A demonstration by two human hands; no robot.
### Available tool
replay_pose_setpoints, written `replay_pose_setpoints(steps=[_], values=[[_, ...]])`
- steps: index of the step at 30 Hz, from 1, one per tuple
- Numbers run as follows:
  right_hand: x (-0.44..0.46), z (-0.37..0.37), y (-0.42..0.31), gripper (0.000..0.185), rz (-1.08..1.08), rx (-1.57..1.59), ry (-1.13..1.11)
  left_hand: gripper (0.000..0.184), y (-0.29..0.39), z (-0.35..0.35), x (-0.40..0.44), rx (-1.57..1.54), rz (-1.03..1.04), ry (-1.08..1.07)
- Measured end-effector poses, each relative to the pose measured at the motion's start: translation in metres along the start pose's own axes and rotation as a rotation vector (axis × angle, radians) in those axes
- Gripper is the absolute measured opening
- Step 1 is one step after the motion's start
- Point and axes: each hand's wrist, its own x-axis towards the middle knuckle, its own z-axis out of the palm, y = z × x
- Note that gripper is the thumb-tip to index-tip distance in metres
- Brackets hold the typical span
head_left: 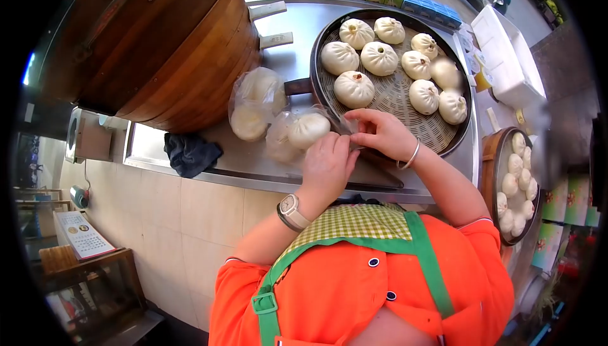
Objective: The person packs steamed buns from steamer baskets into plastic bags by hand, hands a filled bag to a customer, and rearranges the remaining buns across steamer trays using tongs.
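So the right hand (385, 135) and left hand (329, 162) are both pinching the neck of a clear bag (282, 140), mid-frame, bun (309, 130) inside. Another bagged pair (253, 105) sits just left, round steamer tray (396, 99) upper right.

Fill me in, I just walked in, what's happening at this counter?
A person in an orange top and checked apron is handling a bagged bun. Their left hand and right hand are together at the mouth of a clear plastic bag, with a white bun inside. Another filled bag rests beside it. Just beyond is a round steamer tray of pleated buns, and tall wooden steamers stand to the left.
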Motion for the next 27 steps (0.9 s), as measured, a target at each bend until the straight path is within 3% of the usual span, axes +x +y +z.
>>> replay_pose_setpoints(steps=[2, 4, 5, 6, 8, 12, 13, 14, 16, 18, 19, 21, 23, 24, 26, 27], values=[[0.005, 0.002, 0.010, 0.021, -0.051, 0.125, -0.007, 0.015, -0.010, -0.004, -0.001, -0.016, -0.034, 0.045], [0.003, 0.001, 0.014, 0.016, 0.141, 0.486, 0.013, 0.015, -0.009, -0.013, -0.010, -0.649, -0.143, 0.100], [0.001, 0.000, 0.017, 0.012, 0.107, 0.544, 0.007, 0.019, -0.008, -0.011, -0.015, -0.950, -0.373, 0.032], [0.000, 0.001, 0.019, 0.012, 0.098, 0.538, -0.013, 0.019, -0.008, -0.010, -0.016, -0.944, -0.380, 0.054], [-0.007, 0.006, 0.019, 0.010, -0.060, 0.585, 0.013, 0.018, -0.008, -0.006, -0.015, -1.600, -0.609, 0.175], [-0.019, 0.008, 0.000, 0.007, -0.302, 0.108, -0.102, 0.017, -0.022, 0.008, -0.013, -1.561, -0.620, 0.159], [-0.018, 0.011, -0.007, 0.009, -0.524, -0.203, -0.041, 0.017, -0.016, 0.005, -0.008, -1.265, -0.574, 0.094], [-0.019, 0.014, -0.015, 0.009, -0.532, -0.207, -0.044, 0.017, -0.012, 0.004, -0.004, -0.966, -0.523, 0.029], [-0.022, 0.018, -0.028, 0.011, -0.685, -0.347, 0.093, 0.017, -0.009, 0.008, -0.003, -0.871, -0.398, 0.073], [-0.022, 0.017, -0.029, 0.012, -0.684, -0.357, 0.120, 0.014, -0.007, 0.005, -0.004, -0.916, -0.364, 0.004], [-0.023, 0.016, -0.025, 0.012, -0.580, -0.293, 0.085, 0.014, -0.008, 0.006, -0.007, -0.915, -0.361, 0.005], [-0.025, 0.015, -0.025, 0.012, -0.474, -0.230, 0.049, 0.017, -0.009, 0.007, -0.014, -0.839, -0.152, -0.019], [-0.027, 0.014, -0.035, 0.014, -0.203, -0.071, 0.055, 0.017, -0.005, 0.006, -0.015, -0.770, -0.112, -0.021], [-0.028, 0.015, -0.038, 0.014, -0.205, -0.074, 0.053, 0.018, -0.004, 0.006, -0.014, -0.698, -0.073, -0.024], [-0.028, 0.017, -0.042, 0.016, -0.549, -0.284, 0.145, 0.018, -0.009, 0.010, -0.016, -0.675, -0.082, 0.018], [-0.026, 0.016, -0.042, 0.016, -0.551, -0.286, 0.146, 0.018, -0.010, 0.010, -0.015, -0.653, -0.089, 0.054]])
